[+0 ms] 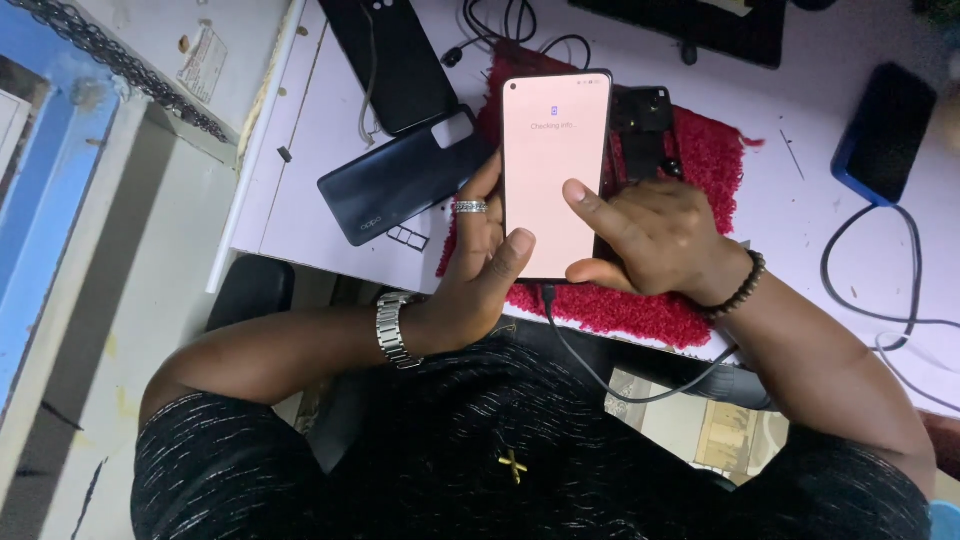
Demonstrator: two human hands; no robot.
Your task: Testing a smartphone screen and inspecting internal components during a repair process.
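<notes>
Phone (555, 175) runs lengthwise away from the body, screen up, clasped in left hand (480, 265)'s grip, right hand (650, 235) thumb touching it.

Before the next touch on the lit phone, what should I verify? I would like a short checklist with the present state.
1. Phone held by both hands: ok; left hand and right hand grip it.
2. Screen lit: ok, pale pink.
3. Right thumb on the screen: ok.
4. Cable plugged at the bottom edge: cannot tell, the hands cover the port.
5. Red mat beneath the phone: ok.
6. Dark back cover out of the way: ok, on the white table to the left.
</notes>
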